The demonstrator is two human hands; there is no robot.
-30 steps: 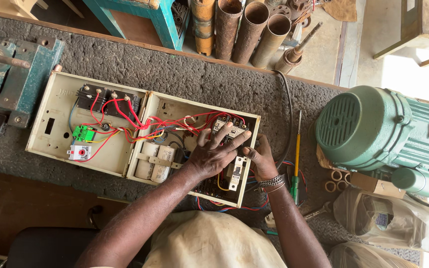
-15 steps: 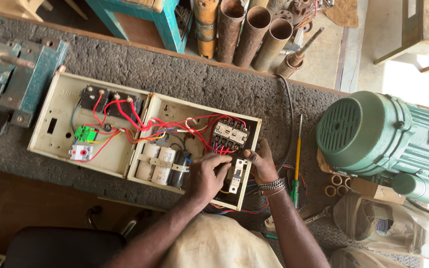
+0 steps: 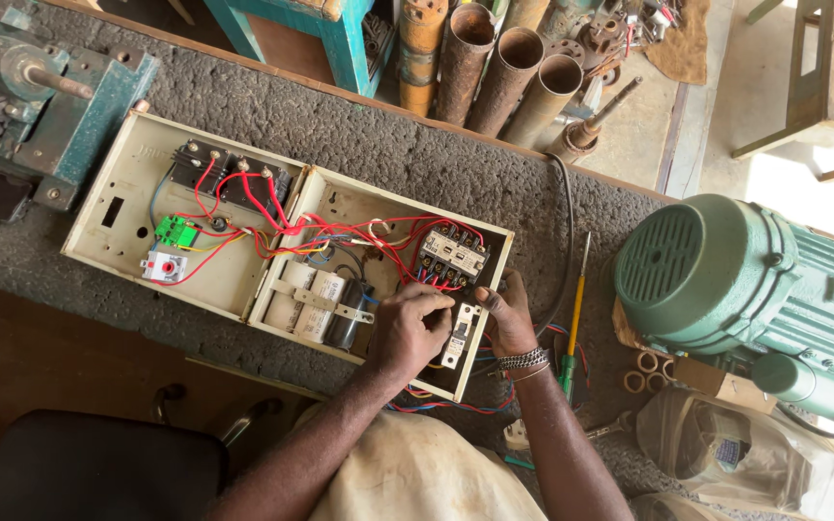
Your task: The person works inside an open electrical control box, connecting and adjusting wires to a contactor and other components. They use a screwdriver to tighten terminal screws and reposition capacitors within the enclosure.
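two bare hands are working inside the lower right corner of an open cream control box (image 3: 494,289) that is lying on a rough grey bench top (image 3: 388,145). the left hand (image 3: 409,328) is resting knuckles-up over the box floor, its fingers curled together and reaching toward a small white circuit breaker (image 3: 458,338) that is sitting tilted near the box's lower wall; whether the fingertips are actually pinching anything there is hidden by the hand itself. the right hand (image 3: 509,316) is gripping the right wall of the box, fingers wrapped over the edge just beside the breaker, with a metal bracelet (image 3: 521,362) sitting on the wrist. just above the hands a black and white contactor (image 3: 451,253) is standing with red wires (image 3: 340,236) fanning out from it toward the hinged lid (image 3: 127,232), which is lying open flat to the left and carrying a green terminal piece (image 3: 176,232) and a red button (image 3: 163,265). a dark cylindrical capacitor (image 3: 345,314) is lying just left of the left hand. a yellow-handled screwdriver (image 3: 574,309) is lying on the bench just right of the box, and a big green electric motor (image 3: 726,280) is sitting farther right. rusty pipes (image 3: 504,63) are leaning beyond the bench's far edge.
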